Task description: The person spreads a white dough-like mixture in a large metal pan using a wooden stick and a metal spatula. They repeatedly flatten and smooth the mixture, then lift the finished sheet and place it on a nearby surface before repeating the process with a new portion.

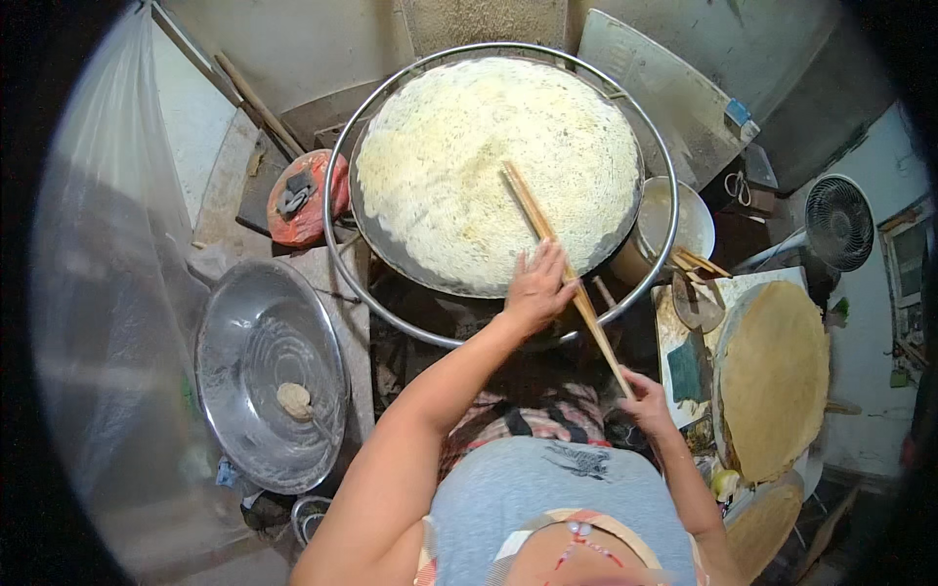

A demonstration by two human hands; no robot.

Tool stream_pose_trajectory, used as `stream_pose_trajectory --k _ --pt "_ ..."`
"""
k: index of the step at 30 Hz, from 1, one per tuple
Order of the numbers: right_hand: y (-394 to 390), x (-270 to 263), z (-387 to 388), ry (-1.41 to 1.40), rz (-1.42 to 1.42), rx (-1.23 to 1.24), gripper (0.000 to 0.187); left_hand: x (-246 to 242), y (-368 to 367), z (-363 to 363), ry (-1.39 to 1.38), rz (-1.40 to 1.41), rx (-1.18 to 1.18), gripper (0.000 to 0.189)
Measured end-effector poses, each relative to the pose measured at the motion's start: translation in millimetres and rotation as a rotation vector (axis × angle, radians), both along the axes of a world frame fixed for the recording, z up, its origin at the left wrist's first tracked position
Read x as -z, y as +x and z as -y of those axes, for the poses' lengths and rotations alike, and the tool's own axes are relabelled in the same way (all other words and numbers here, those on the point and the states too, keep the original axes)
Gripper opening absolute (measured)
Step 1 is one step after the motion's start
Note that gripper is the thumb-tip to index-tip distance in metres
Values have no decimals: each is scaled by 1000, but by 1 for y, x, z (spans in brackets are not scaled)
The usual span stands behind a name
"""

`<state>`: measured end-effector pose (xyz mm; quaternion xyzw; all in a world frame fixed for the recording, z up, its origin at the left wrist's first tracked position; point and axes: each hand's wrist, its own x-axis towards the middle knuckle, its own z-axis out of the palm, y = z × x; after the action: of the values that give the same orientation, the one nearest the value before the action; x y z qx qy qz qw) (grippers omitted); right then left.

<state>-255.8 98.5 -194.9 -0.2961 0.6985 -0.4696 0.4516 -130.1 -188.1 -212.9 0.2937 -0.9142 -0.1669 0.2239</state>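
A large round griddle (396, 271) covered by a thin layer of pale batter (469, 132) lies in front of me, inside a metal ring (410, 333). A long wooden tool (597, 322), slanting from the batter's middle down towards my body, has its lower end gripped in my right hand (646, 403). My left hand (538, 286) lies against the tool's middle near the griddle's front edge, fingers extended; whether it grips the tool is not clear.
At left stands a metal basin (256, 366) holding a dough lump (294, 401). A red plastic-covered container (304, 227) is behind it. At right are a stack of flatbreads (777, 381), a scraper (696, 304), a bucket (703, 220) and a fan (839, 222).
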Motion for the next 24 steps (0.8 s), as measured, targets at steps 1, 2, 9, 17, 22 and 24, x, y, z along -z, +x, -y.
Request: stream_pose_trajectory --k 1,2,9,17,22,24 --pt "3 -4 12 82 49 -57 58 4 19 6 -25 -6 -43 63" --pt "10 -6 25 47 28 -94 58 4 33 12 -40 13 -80 62" --pt "41 8 29 -5 -186 -257 56 46 113 9 -259 -62 -156 50" --pt "48 57 -80 -71 -211 158 52 36 22 -49 -104 -91 219 52" --pt "-13 28 -14 107 -147 329 55 -1 -104 -7 -98 -128 188 56" --pt "-53 17 21 -1 -137 252 57 -15 -131 37 -56 16 196 59"
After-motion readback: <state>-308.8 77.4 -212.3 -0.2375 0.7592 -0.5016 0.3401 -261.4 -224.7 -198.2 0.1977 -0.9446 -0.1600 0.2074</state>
